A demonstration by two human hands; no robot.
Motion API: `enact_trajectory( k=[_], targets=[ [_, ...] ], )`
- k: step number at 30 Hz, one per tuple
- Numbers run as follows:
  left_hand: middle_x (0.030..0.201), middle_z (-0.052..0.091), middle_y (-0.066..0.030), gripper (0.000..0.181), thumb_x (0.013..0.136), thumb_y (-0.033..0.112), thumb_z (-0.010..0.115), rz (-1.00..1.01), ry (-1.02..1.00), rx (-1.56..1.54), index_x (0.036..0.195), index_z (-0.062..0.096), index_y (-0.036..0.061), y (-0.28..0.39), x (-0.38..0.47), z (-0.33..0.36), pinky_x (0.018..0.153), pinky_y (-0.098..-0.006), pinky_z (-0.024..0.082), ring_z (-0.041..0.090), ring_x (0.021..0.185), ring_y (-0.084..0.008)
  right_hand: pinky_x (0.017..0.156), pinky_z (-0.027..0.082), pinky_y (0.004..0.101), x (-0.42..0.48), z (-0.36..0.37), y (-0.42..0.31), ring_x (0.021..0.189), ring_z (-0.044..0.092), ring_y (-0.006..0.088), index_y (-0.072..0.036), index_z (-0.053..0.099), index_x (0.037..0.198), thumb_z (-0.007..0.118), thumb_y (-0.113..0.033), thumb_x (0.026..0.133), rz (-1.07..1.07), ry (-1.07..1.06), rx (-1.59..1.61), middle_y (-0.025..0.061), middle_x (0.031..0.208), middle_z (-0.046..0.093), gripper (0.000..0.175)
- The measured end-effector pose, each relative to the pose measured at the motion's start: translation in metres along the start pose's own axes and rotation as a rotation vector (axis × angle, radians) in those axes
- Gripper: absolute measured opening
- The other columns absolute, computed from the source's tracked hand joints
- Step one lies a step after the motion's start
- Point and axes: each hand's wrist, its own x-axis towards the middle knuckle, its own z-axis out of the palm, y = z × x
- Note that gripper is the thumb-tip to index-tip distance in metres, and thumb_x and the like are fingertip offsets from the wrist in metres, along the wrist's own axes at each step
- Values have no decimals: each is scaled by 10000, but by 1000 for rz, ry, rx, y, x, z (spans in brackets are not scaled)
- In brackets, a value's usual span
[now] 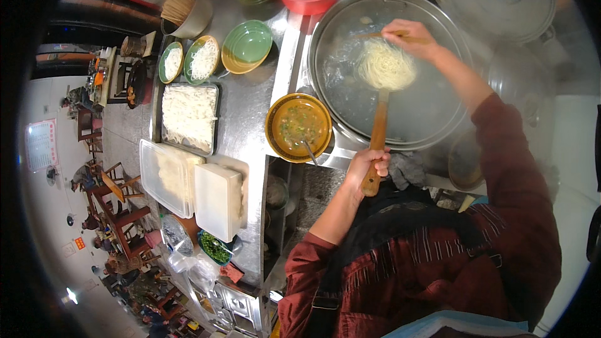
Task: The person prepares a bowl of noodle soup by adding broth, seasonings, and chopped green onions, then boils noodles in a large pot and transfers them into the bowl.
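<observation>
My left hand point(367, 167) grips the wooden handle point(379, 126) of a noodle strainer. A round heap of thin pale noodles point(387, 66) fills the strainer's head and hides its basket. It sits over the cloudy water of a wide metal pot point(422, 119). My right hand point(409, 40) holds wooden chopsticks point(371, 35) just above the noodles. Left of the pot stands a brown bowl point(271, 127) of broth with chopped greens and a spoon point(308, 151) in it.
A red plastic ladle point(307, 2) lies at the pot's far rim, near a large lid point(474, 14). Leftward on the steel counter point(244, 117) are green bowls point(249, 42), a noodle tray point(188, 115), plastic boxes point(218, 199) and chopped greens point(213, 247). People sit at tables beyond.
</observation>
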Motion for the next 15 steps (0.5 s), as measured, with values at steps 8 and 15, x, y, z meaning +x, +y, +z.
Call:
enact_trajectory(
  k=[8,15],
  targets=[
    [746,482,-61,218,848,14,481,63,85,215,1055,449,-45,-3,3,0,458,-219,358,397,517,-83,678,467,305,-23,-32,-6,728,572,130,-56,623,843,585,-249,886,344,-70,-6,35,833,625,201],
    [737,478,-70,211,849,10,481,64,67,129,1049,446,-47,-10,-1,0,449,-223,352,393,504,-83,694,477,301,16,28,-22,759,600,189,-69,646,882,589,-246,878,-187,-199,-3,54,856,636,186]
  ],
)
